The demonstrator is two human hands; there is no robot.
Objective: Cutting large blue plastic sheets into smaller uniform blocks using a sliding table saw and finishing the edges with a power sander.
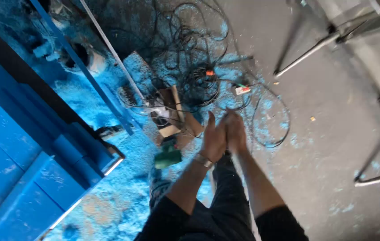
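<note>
Black-sleeved forearms rise to the left hand (212, 142) and right hand (236, 134), pressed palm to palm and holding nothing (best kept brushing away from the body), with the blue powder-strewn grey concrete floor (323, 134) and tangled black cables (190, 49) just beyond the fingertips.

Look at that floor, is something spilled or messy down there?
Yes. Blue powder is strewn over the floor, thickest beside the blue machine. A tangle of black cables sprawls loose through it, with cardboard scraps lying in the heap. The left hand and right hand are pressed together above it, holding nothing visible.
</note>
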